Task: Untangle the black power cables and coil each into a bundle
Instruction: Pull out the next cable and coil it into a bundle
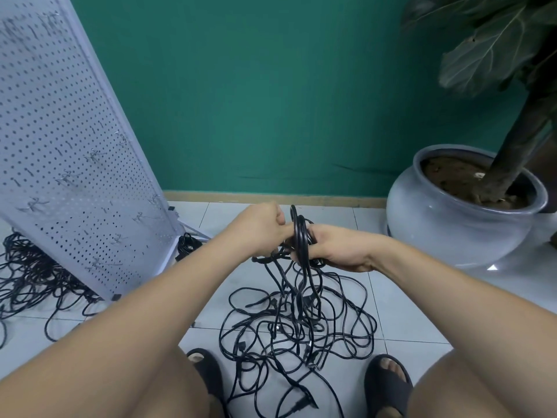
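A tangle of black power cables (298, 330) lies on the tiled floor between my feet. Above it I hold a small coil of black cable (301, 233) upright. My right hand (334, 247) grips the coil's lower part with its fingers wrapped round the loops. My left hand (262, 229) is curled against the coil's left side and pinches a strand there. Several strands hang from the coil down into the tangle.
A white pegboard stand (69, 164) leans at the left, with another heap of black cables (33, 282) at its base and a small coiled bundle (187, 244) behind its foot. A grey plant pot (452, 224) stands at the right. Green wall behind.
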Motion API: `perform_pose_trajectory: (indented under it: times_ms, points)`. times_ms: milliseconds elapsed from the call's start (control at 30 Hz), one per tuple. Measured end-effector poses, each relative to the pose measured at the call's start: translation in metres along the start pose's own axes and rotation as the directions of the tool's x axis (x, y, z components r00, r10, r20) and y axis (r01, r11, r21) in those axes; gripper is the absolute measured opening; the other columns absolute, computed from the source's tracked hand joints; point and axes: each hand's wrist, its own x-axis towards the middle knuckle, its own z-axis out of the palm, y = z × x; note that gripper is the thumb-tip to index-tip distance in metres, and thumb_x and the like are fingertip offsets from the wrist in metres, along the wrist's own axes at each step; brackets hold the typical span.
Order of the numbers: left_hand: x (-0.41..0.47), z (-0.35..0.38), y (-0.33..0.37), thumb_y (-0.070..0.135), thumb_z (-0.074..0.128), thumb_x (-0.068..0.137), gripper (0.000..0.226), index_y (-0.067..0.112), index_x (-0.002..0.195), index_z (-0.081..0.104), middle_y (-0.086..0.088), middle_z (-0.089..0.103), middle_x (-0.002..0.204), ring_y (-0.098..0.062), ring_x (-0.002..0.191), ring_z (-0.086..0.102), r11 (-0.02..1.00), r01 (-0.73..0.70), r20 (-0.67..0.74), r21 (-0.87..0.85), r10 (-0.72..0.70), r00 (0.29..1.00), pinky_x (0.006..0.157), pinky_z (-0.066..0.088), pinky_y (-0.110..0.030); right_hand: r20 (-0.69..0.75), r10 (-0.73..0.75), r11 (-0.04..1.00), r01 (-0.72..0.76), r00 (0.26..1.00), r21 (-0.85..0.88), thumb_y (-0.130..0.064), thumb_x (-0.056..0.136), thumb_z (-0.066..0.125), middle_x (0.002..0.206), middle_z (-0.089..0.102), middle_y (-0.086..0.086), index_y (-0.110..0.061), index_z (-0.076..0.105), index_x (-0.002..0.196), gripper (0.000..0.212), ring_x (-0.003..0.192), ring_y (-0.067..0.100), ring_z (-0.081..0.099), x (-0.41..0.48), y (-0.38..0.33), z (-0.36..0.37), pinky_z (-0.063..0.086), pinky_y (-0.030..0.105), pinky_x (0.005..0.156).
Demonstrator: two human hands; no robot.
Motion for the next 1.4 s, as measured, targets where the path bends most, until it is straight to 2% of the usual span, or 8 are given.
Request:
perform_pose_trajectory:
  times_ms: [133, 233, 367, 500, 733, 900, 1133, 1400]
  points:
    - [-0.005, -0.001, -0.001, 0.044, 0.056, 0.104, 0.023, 0.038, 0.125, 0.060, 0.004, 0.078, 0.096, -0.022, 0.070, 0.072, 0.992, -0.054, 0.146, -0.110, 0.070, 0.987, 0.034, 0.032, -0.013, 0.120, 0.007, 0.999, -0.001, 0.993, -0.049, 0.024, 0.084, 0.060, 0.073, 0.060, -0.020, -0.026, 0.061, 0.094, 0.050, 0.068, -0.003, 0.052, -0.002, -0.006, 0.005, 0.041, 0.017, 0.070]
    - [-0.005, -0.007, -0.010, 0.042, 0.060, 0.100, 0.043, 0.055, 0.140, 0.051, 0.012, 0.078, 0.101, -0.007, 0.079, 0.069, 0.978, -0.194, 0.188, -0.075, 0.205, 0.961, 0.052, 0.041, -0.012, 0.191, 0.027, 1.000, -0.024, 0.981, -0.016, 0.014, 0.070, 0.060, 0.083, 0.044, 0.009, -0.016, 0.061, 0.089, 0.036, 0.075, 0.015, 0.043, -0.004, -0.008, 0.003, 0.035, 0.028, 0.065]
    - [-0.008, -0.012, -0.014, 0.028, 0.074, 0.088, 0.067, 0.050, 0.146, 0.048, 0.015, 0.074, 0.114, 0.024, 0.072, 0.055, 0.897, -0.419, 0.226, 0.138, 0.383, 0.896, 0.060, 0.037, -0.007, 0.278, 0.053, 0.995, -0.074, 0.959, 0.065, 0.004, 0.080, 0.078, 0.093, 0.050, 0.011, -0.006, 0.057, 0.101, 0.032, 0.088, 0.017, 0.053, -0.003, -0.005, -0.006, 0.048, 0.026, 0.081]
    - [-0.003, -0.016, -0.006, 0.036, 0.075, 0.088, 0.053, 0.048, 0.135, 0.053, 0.013, 0.076, 0.105, 0.000, 0.061, 0.057, 0.771, -0.473, 0.117, 0.426, 0.472, 0.874, 0.047, 0.032, -0.021, 0.165, 0.023, 0.995, -0.040, 0.986, 0.096, -0.006, 0.094, 0.081, 0.085, 0.067, -0.012, -0.012, 0.064, 0.100, 0.018, 0.084, 0.002, 0.063, -0.001, -0.005, -0.003, 0.049, 0.020, 0.085]
    - [0.008, -0.001, -0.006, 0.043, 0.077, 0.080, 0.057, 0.034, 0.129, 0.050, 0.008, 0.043, 0.102, -0.021, 0.083, 0.050, 0.657, -0.514, 0.082, 0.550, 0.571, 0.817, 0.060, 0.032, -0.034, -0.048, 0.046, 0.996, -0.042, 0.998, 0.080, -0.005, 0.098, 0.073, 0.089, 0.068, 0.004, -0.008, 0.071, 0.101, 0.005, 0.087, 0.020, 0.061, 0.004, 0.002, -0.009, 0.050, 0.034, 0.087]
    - [0.020, 0.000, -0.022, 0.049, 0.080, 0.078, 0.042, 0.033, 0.112, 0.063, 0.012, 0.047, 0.116, -0.013, 0.097, 0.047, 0.645, -0.610, 0.062, 0.460, 0.662, 0.747, 0.063, 0.036, -0.032, 0.032, 0.093, 0.993, -0.095, 0.995, 0.069, -0.019, 0.093, 0.077, 0.107, 0.076, 0.015, 0.005, 0.073, 0.111, 0.030, 0.102, 0.024, 0.068, -0.005, 0.001, -0.014, 0.050, 0.049, 0.109]
    - [0.024, -0.004, -0.024, 0.044, 0.073, 0.084, 0.028, 0.022, 0.096, 0.064, 0.008, 0.061, 0.088, -0.021, 0.085, 0.057, 0.667, -0.645, 0.044, 0.372, 0.681, 0.731, 0.070, 0.050, -0.042, -0.028, 0.016, 0.988, -0.012, 0.999, 0.151, -0.029, 0.105, 0.069, 0.122, 0.077, 0.023, 0.008, 0.073, 0.121, 0.040, 0.113, 0.032, 0.068, -0.010, 0.001, -0.025, 0.047, 0.049, 0.117]
    - [0.023, -0.011, -0.030, 0.026, 0.070, 0.076, 0.015, 0.026, 0.091, 0.065, 0.009, 0.064, 0.082, -0.018, 0.078, 0.059, 0.845, -0.532, 0.060, 0.056, 0.529, 0.846, 0.074, 0.054, -0.040, -0.276, -0.159, 0.980, 0.186, 0.948, 0.072, -0.024, 0.107, 0.068, 0.094, 0.070, 0.007, 0.004, 0.072, 0.108, 0.028, 0.085, 0.016, 0.062, -0.003, 0.008, -0.024, 0.049, 0.030, 0.084]
